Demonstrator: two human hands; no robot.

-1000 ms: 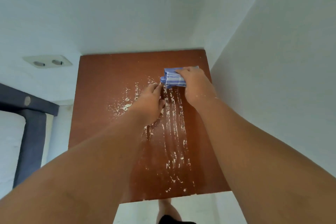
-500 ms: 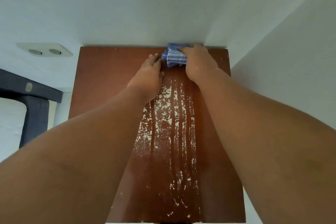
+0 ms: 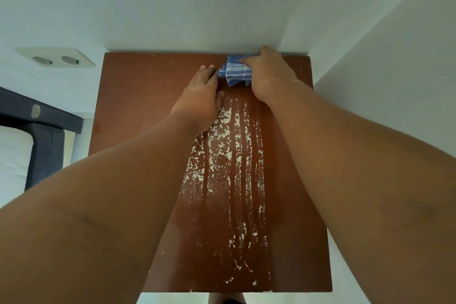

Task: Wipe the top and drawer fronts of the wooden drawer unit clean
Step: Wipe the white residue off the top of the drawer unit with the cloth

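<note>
Cloth at the back edge of the drawer unit's top

My right hand [image 3: 267, 74] was clenched around the bunched blue striped cloth [image 3: 236, 72], pressing it on the wooden top [image 3: 138, 96] by the wall [image 3: 197, 7]. My left hand [image 3: 201, 101] lay flat and released just beside it, fingertips touching the cloth. White powder streaks [image 3: 229, 155] ran down the middle.

We cannot see the drawer fronts at all; only the top of the wooden drawer unit [image 3: 138, 96] shows. Our right hand [image 3: 269, 74] covers part of the blue cloth [image 3: 235, 73], and our forearms hide much of the top. The dark bed frame [image 3: 42, 131] runs off the left edge.
</note>
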